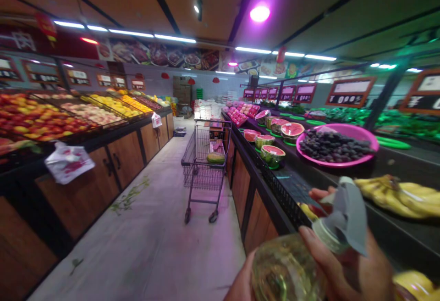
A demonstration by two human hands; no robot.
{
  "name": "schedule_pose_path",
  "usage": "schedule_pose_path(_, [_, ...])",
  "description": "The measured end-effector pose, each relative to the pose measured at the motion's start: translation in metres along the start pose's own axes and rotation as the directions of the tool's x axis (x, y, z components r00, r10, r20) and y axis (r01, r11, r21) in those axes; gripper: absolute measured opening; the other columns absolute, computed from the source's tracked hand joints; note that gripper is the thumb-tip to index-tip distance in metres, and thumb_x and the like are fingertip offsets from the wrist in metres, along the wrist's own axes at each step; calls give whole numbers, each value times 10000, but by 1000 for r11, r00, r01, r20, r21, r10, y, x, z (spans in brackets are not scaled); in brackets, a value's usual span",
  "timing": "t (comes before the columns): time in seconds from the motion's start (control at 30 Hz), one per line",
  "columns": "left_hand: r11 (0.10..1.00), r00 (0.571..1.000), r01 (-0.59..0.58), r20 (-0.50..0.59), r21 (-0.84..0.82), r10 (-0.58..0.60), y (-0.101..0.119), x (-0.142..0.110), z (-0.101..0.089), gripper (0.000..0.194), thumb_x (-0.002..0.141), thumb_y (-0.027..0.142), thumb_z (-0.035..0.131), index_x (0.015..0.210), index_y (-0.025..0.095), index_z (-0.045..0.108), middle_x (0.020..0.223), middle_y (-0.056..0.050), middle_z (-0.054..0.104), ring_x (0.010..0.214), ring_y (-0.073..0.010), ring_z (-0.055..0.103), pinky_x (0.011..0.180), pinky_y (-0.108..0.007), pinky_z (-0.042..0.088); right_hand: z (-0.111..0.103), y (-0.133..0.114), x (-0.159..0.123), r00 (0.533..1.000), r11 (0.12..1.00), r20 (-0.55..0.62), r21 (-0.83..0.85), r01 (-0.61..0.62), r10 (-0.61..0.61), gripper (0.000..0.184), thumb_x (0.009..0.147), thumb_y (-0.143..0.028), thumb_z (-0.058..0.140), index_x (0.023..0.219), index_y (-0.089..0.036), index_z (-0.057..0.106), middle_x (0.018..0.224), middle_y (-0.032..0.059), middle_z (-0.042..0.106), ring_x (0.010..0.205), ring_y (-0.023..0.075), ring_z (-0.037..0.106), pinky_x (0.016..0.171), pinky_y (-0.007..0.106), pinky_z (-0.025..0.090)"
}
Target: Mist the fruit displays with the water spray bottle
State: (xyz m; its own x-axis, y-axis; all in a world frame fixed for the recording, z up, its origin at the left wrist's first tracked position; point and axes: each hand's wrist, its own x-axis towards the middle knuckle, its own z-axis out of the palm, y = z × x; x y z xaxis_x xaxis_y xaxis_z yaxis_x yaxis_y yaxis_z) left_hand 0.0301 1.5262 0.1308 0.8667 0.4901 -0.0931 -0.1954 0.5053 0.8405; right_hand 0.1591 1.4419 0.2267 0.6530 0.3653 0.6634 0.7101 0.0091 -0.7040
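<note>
A clear plastic spray bottle [285, 269] with yellowish liquid inside is tilted low at the bottom right of my view. Its grey trigger head [347, 214] points up and away from me. My right hand [360, 264] wraps around the bottle's neck and trigger, with the fingers showing behind the head. My left hand [240, 285] cups the lower side of the bottle, partly cut off by the frame edge. Yellow bananas [395, 195] lie on the dark counter just beyond my right hand. A pink basin of dark grapes [333, 146] stands farther along.
Cut watermelon halves [271, 154] stand on green dishes along the black display counter [285, 191]. An empty-looking wire shopping cart [202, 163] holding a melon stands in the aisle. Fruit bins [44, 117] line the left side, above wooden cabinets.
</note>
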Motion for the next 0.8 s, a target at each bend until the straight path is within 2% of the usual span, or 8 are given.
schedule_pose_path(0.07, [1000, 1000, 3, 8, 19, -3, 13, 4, -9, 794, 681, 393, 857, 1376, 154, 557, 1334, -143, 678, 1276, -309, 606, 1157, -398, 385, 12, -1, 3, 1000, 1000, -14, -4, -14, 14, 573, 782, -578, 732, 1276, -310, 620, 1223, 40, 680, 1004, 321, 672, 754, 382, 505])
schedule_pose_path(0.13, [1000, 997, -12, 73, 3, 12, 24, 10, -24, 947, 521, 286, 948, 1362, 132, 540, 1359, -165, 655, 1307, -330, 581, 1146, -393, 399, 26, -6, 4, 999, 999, -32, -14, -32, 31, 560, 787, -568, 729, 1266, -300, 620, 1215, 43, 680, 1000, 317, 666, 761, 387, 492])
schedule_pose_path(0.2, [999, 984, -26, 178, -24, 30, 33, 17, -41, 1083, 340, 184, 983, 1327, 128, 539, 1312, -177, 679, 1256, -379, 612, 1090, -447, 455, 43, -14, 4, 998, 999, -49, -29, -27, 25, 568, 790, -564, 724, 1274, -288, 613, 1198, 50, 682, 985, 309, 667, 756, 387, 491])
schedule_pose_path(0.23, [999, 974, -30, 223, -29, 36, 38, 19, -51, 1099, 317, 166, 978, 1321, 120, 533, 1298, -184, 685, 1224, -395, 630, 1069, -478, 472, 52, -20, 3, 998, 999, -61, -41, -25, 23, 576, 793, -565, 721, 1282, -284, 609, 1196, 52, 680, 983, 308, 668, 758, 390, 491])
schedule_pose_path(0.33, [999, 966, -41, 257, -12, 43, 52, 25, -81, 1012, 412, 99, 929, 1333, 130, 512, 1340, -183, 663, 1257, -374, 615, 1094, -502, 457, 82, -37, 3, 994, 996, -106, -85, -6, -3, 603, 781, -586, 718, 1285, -276, 608, 1205, 55, 675, 974, 316, 676, 762, 410, 495])
schedule_pose_path(0.43, [992, 945, -79, 309, -95, 105, 67, 28, -112, 952, 490, 97, 913, 1347, 159, 503, 1376, -179, 639, 1282, -365, 602, 1101, -513, 448, 115, -51, 5, 991, 991, -130, -136, 12, -30, 630, 768, -585, 716, 1298, -261, 610, 1227, 66, 672, 970, 327, 690, 797, 443, 506])
schedule_pose_path(0.63, [994, 948, -56, 308, -97, 84, 90, 33, -165, 1037, 415, 42, 940, 1353, 168, 515, 1352, -140, 662, 1288, -359, 597, 1095, -478, 473, 164, -71, 7, 984, 965, -153, -258, 44, -86, 609, 769, -582, 685, 1249, -213, 626, 1190, 95, 708, 895, 299, 710, 770, 410, 525])
schedule_pose_path(0.8, [999, 953, -10, 302, -34, 19, 101, 42, -194, 1204, 350, 94, 938, 1428, 119, 402, 1473, -240, 543, 1388, -420, 488, 1184, -558, 344, 191, -78, 8, 984, 933, -139, -356, 58, -114, 624, 768, -625, 656, 1196, -171, 644, 1136, 121, 724, 916, 322, 709, 764, 413, 524])
